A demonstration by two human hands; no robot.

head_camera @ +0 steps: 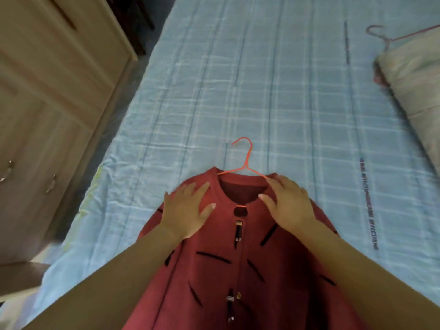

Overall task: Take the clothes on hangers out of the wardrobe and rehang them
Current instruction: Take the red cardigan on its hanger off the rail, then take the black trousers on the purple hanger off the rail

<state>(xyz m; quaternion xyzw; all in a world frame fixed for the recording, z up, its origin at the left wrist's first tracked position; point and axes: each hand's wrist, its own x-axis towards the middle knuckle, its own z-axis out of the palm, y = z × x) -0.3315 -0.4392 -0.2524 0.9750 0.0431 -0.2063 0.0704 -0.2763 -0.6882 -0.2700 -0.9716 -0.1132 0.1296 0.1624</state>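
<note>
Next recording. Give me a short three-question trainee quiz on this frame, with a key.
1. True or false: the red garment lies on the bed with the orange hanger inside its neckline.
2. The left hand and right hand are: A) gripping the hook; B) resting on the garment's shoulders; C) off the garment.
3. Fill in: a second hanger, by beige fabric, lies at the bed's far ____ side.
Key: 1 true; 2 B; 3 right.

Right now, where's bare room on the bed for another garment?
Free: blue checked bedspread beyond the orange wire hanger, and the strip left of the red buttoned cardigan. Crowded: near middle, under cardigan, left hand and right hand; right edge, beige fabric bundle and reddish hanger.
</note>
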